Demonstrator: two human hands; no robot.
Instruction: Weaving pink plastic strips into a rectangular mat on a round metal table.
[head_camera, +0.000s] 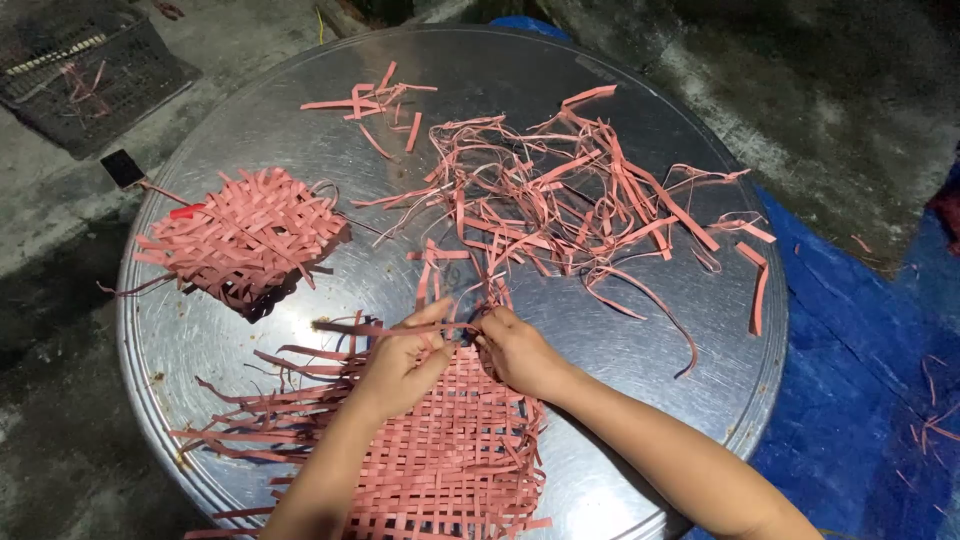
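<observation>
1. Between both hands, a pink strip (400, 328) is pinched by the left hand (405, 362) and the right hand (512, 350), apparently.
2. Beneath that pinch lies the woven pink mat (450, 450) on the round metal table (640, 340).
3. Beyond it, loose strips (570, 200) sprawl.

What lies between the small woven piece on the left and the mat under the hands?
In the head view, mostly bare shiny tray separates the small woven piece from the woven mat; only the mat's loose strip ends reach in.

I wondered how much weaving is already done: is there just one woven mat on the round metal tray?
No, a second, smaller woven mat lies at the tray's left, apart from the larger mat under both hands.
</observation>
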